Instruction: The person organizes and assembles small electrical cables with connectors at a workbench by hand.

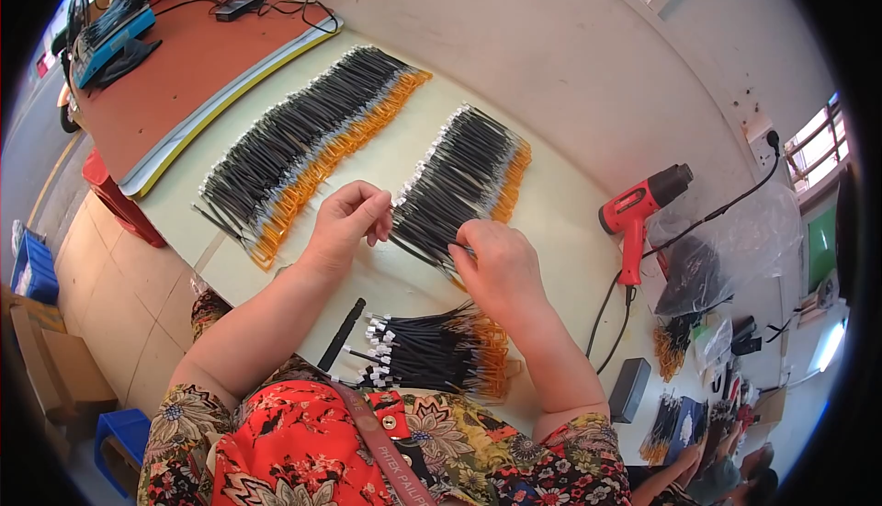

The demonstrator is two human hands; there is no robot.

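Head view: the pale wall [524, 37] runs behind everything, bent by the lens, with tiled floor [119, 267] at the left. The cream table [574, 249] fills the middle; a reddish-brown surface [184, 83] with a yellow-and-white edge adjoins its far left. Three groups of black leads with orange ends lie on the cream top: a long left row [303, 143], slanting away from the person; a shorter middle row [464, 152], to its right and apart from it; and a near bunch [436, 350], close to the person's body, white connectors to the left. At floor level, left: cardboard box [60, 363] and blue stool [124, 442]. A red heat gun [634, 221] stands near the wall, right of the rows.

Left hand [354, 216]: fingers curled, thumb near the fingertips, beside the left edge of the middle row. Right hand [496, 262]: thumb and fingers bent inward over the near end of that row, little gap visible. Cannot tell whether either grips a lead; fingertips partly hidden.

Smaller: dark grey box [629, 390] at the right table edge; socket [763, 149] on the wall, black plug inserted.
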